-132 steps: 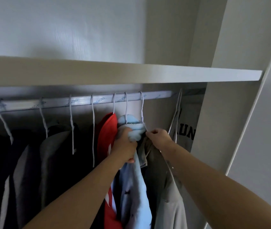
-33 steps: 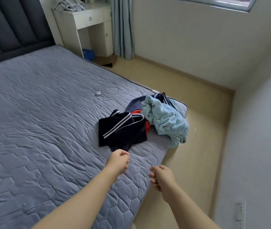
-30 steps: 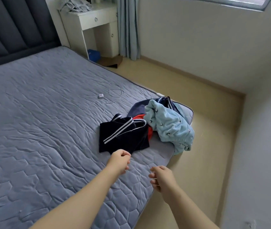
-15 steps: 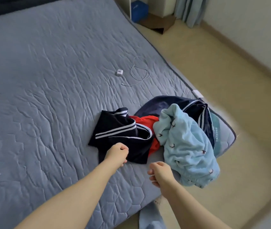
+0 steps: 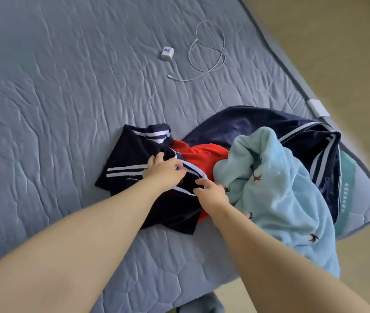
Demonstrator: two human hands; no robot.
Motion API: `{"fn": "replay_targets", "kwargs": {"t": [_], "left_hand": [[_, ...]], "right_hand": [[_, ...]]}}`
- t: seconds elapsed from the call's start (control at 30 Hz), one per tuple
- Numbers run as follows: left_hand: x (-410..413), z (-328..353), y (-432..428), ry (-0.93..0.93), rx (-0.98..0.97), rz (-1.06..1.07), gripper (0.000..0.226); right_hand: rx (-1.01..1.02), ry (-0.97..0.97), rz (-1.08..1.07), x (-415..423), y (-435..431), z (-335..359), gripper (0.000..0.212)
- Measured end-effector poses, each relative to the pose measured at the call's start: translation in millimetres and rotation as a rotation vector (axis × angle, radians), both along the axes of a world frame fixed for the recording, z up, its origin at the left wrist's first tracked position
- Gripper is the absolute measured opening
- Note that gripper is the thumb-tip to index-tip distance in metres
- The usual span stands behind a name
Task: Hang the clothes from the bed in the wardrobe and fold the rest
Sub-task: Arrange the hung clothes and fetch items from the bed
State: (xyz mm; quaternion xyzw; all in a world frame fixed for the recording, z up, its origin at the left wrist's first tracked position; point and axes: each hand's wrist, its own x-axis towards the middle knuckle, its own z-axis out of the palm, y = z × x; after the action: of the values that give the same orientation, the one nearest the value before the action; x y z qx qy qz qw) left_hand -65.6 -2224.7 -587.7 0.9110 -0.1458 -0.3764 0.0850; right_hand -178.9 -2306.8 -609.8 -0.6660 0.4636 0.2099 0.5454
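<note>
So the bed (image 5: 55, 98) takes up nearly the whole view. It has a grey-blue quilted cover with big hexagon-ish stitching, a bit rumpled on the left side. A strip of beige floor (image 5: 315, 30) runs along the top right, and a bit more shows bottom right past the mattress corner. On that corner, where the cover ends, there's a teal label (image 5: 348, 177) with small print too tiny to read. A white tag (image 5: 318, 107) also sticks out at the bed's edge.

Further up the bed there's a little white charger plug (image 5: 166, 53), and just beside it a loose loop of white cable (image 5: 206, 50).

The clothes are all piled near the foot corner. A navy striped top (image 5: 129, 159) lies crumpled on the cover, with a red piece (image 5: 202, 154) tucked partly under it. To the right is a light blue fleece (image 5: 281, 199) with small bird prints, which drapes over the mattress edge. Behind those is a second navy garment (image 5: 247, 123) with white stripes.

Both bare arms are reaching in. The left hand (image 5: 163, 170) sits on the navy striped top, fingers curled into the fabric right at the white trim, so it looks like it's holding it. The right hand (image 5: 211, 193) is just beside it with fingertips on the same trim. Honestly I can't tell if it's actually pinching or only touching.
</note>
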Motion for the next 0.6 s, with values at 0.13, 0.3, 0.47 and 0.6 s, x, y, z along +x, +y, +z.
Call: {"fn": "replay_targets", "kwargs": {"t": [0.13, 0.3, 0.47, 0.6], "left_hand": [[-4, -15, 23, -0.060, -0.075, 0.188, 0.032], [-28, -17, 124, -0.022, 0.024, 0.499, 0.011], [-46, -7, 234, 0.020, 0.273, 0.680, 0.028], [-44, 0, 310, -0.052, 0.298, 0.664, 0.025]], "right_hand": [[-0.013, -0.022, -0.021, -6, 14, -12, 0.037], [0.060, 0.052, -0.098, -31, 64, -4, 0.021], [0.124, 0.152, -0.042, -42, 126, 7, 0.031], [0.152, 0.207, 0.023, -39, 193, 19, 0.033]]}}
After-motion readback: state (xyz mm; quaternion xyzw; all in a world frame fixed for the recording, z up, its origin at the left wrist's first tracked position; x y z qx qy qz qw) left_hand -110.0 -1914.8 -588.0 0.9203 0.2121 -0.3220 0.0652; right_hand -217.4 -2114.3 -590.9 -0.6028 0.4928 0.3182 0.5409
